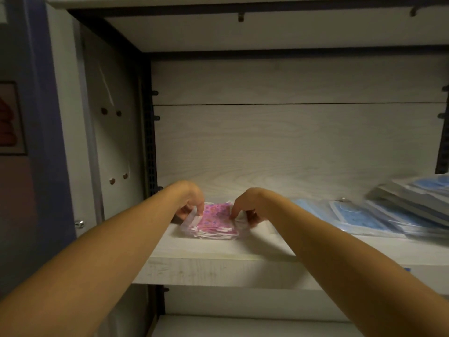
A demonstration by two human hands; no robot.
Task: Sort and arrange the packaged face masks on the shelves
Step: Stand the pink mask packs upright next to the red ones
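A small stack of pink patterned face masks in clear packets point(215, 221) lies on the left part of a pale wooden shelf point(218, 266). My left hand point(192, 203) grips the stack's left end, fingers curled over the packet edge. My right hand point(245, 207) holds the right end the same way, fingertips on top and thumb hidden underneath. To the right lie packets of blue masks point(352, 215), and a slanted pile of grey and blue packets point(413, 198) leans at the far right.
The shelf unit has a pale back panel point(291, 142), a dark perforated upright point(150, 142) on the left and another shelf overhead point(243, 27). A lower shelf point(243, 327) shows below. A blue-edged wall stands at far left.
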